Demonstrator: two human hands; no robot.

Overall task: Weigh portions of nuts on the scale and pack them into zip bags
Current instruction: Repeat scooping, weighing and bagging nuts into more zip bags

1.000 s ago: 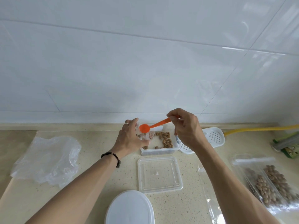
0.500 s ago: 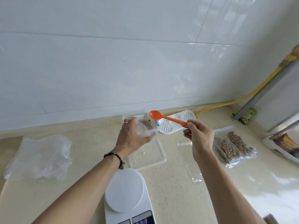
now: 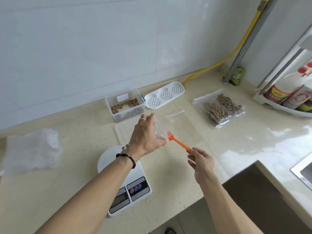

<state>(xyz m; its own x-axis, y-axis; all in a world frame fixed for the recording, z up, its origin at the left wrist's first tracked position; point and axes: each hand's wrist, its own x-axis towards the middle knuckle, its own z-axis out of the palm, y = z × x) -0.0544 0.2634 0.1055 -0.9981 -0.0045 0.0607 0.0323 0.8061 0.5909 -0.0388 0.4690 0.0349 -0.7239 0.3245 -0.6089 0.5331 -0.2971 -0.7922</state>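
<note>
Counter (image 3: 194, 166) of pale speckled stone is backed by white wall tiles (image 3: 84, 48), with a yellow hose (image 3: 224, 59) in the corner and a sink (image 3: 303, 171) at the right edge. A clear cup (image 3: 160, 128) is gripped by the left hand (image 3: 145, 137) above the scale (image 3: 125, 184), while an orange spoon (image 3: 179, 142) is pinched at its handle by the right hand (image 3: 201, 162), its bowl at the cup's mouth. Nuts (image 3: 125, 104) are held in a tub (image 3: 125, 107) by the wall, and 2 filled bags (image 3: 222, 109) lie to the right, an empty bag (image 3: 184, 125) between.
</note>
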